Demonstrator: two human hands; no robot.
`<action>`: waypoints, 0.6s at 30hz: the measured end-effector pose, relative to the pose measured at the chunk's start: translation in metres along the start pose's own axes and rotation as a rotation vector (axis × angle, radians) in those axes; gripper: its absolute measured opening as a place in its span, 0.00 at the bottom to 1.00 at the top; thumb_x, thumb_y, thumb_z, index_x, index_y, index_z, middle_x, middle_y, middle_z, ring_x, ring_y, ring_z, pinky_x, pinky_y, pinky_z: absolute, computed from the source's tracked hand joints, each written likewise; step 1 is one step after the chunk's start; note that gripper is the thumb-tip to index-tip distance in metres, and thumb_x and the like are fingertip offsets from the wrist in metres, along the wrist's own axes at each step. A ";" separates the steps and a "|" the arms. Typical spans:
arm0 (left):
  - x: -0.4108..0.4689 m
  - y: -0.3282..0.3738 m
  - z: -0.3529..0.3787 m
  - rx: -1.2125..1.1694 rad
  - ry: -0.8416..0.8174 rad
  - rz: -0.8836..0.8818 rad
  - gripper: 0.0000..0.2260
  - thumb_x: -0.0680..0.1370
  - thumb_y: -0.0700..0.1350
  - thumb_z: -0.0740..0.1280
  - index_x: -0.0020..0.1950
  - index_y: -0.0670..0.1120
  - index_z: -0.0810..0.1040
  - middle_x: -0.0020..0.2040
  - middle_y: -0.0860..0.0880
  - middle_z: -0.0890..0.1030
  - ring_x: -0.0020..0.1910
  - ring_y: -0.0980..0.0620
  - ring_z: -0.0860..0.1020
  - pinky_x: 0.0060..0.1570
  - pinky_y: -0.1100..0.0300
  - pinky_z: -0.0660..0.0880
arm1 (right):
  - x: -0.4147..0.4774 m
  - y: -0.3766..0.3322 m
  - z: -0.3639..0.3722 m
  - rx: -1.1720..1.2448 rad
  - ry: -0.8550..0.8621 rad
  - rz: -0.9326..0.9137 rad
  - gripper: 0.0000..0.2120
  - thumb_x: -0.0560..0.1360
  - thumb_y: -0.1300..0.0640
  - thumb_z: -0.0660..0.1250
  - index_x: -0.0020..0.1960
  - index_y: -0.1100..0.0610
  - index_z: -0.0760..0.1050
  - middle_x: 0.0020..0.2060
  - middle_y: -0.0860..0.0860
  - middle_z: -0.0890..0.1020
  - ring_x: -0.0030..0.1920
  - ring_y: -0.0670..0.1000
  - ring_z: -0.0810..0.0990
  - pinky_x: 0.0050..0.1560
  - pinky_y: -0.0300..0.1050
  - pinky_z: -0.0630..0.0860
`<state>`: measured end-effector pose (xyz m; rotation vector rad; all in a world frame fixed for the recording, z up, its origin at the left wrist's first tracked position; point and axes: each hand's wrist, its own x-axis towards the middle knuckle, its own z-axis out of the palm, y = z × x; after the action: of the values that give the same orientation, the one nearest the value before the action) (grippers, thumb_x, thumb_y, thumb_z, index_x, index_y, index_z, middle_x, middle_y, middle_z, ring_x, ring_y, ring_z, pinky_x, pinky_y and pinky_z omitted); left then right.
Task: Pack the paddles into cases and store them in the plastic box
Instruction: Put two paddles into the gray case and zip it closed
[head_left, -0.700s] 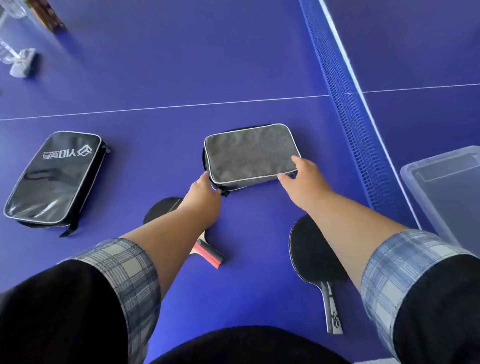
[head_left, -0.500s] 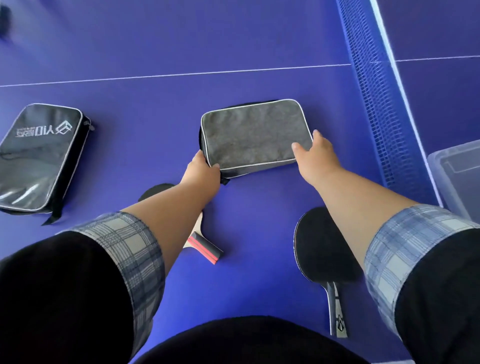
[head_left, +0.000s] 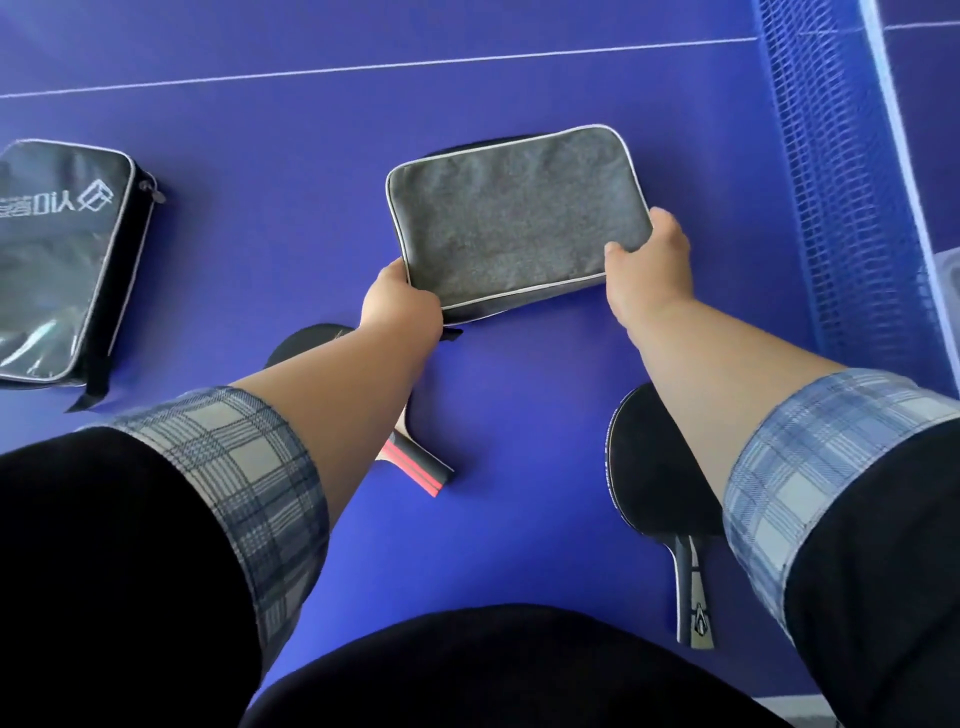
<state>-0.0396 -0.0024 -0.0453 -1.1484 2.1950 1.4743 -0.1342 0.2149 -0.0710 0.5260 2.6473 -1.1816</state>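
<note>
Both near corners of the grey case (head_left: 514, 228) are gripped by the left hand (head_left: 400, 306) and right hand (head_left: 649, 265); steady one side; draw the zip pull (head_left: 451, 335), seemingly near-left, fully open.

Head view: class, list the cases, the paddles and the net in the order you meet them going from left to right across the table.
black logo case → red-handled paddle → grey case → black paddle → net

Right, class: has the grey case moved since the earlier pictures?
No: the grey case keeps the same gap to the white line; only the view has shifted.
</note>
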 end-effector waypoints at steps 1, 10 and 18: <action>-0.007 0.000 -0.005 -0.038 -0.001 0.005 0.27 0.67 0.35 0.48 0.58 0.50 0.78 0.50 0.48 0.84 0.32 0.47 0.85 0.32 0.58 0.81 | -0.006 -0.002 -0.001 0.014 0.006 -0.009 0.24 0.77 0.56 0.65 0.72 0.55 0.67 0.66 0.53 0.72 0.52 0.54 0.79 0.46 0.48 0.79; -0.092 -0.018 -0.088 0.035 0.068 0.113 0.21 0.72 0.37 0.56 0.54 0.59 0.78 0.44 0.52 0.81 0.33 0.50 0.77 0.20 0.68 0.71 | -0.100 -0.031 -0.016 0.042 0.027 -0.114 0.30 0.77 0.51 0.67 0.77 0.53 0.61 0.71 0.52 0.67 0.61 0.55 0.76 0.52 0.48 0.77; -0.170 -0.129 -0.166 -0.051 0.047 0.079 0.21 0.70 0.41 0.59 0.55 0.64 0.77 0.43 0.62 0.83 0.34 0.50 0.78 0.30 0.59 0.70 | -0.236 -0.023 0.003 0.028 -0.034 -0.225 0.30 0.76 0.52 0.69 0.75 0.55 0.64 0.69 0.54 0.69 0.63 0.55 0.75 0.59 0.47 0.73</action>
<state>0.1997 -0.0894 0.0458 -1.1354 2.2714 1.5588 0.0732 0.1417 0.0168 0.2139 2.7202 -1.2762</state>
